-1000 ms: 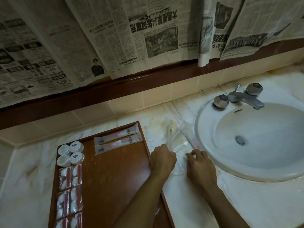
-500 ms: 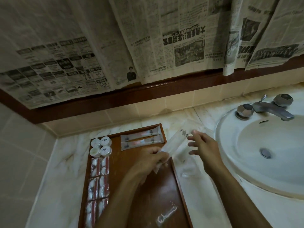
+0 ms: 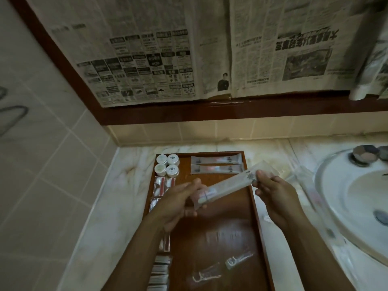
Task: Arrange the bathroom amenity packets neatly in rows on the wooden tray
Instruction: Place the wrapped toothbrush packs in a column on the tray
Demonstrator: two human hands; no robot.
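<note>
Packet [image 3: 225, 189] pinched between both hands' fingers [image 3: 262, 175]

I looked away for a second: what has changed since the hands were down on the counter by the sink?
Both hands lifted a long clear packet off the counter and carried it left over the wooden tray; the left hand holds its near end, the right hand pinches its far end. The two long packets and four round tubs at the tray's back stayed put.
</note>
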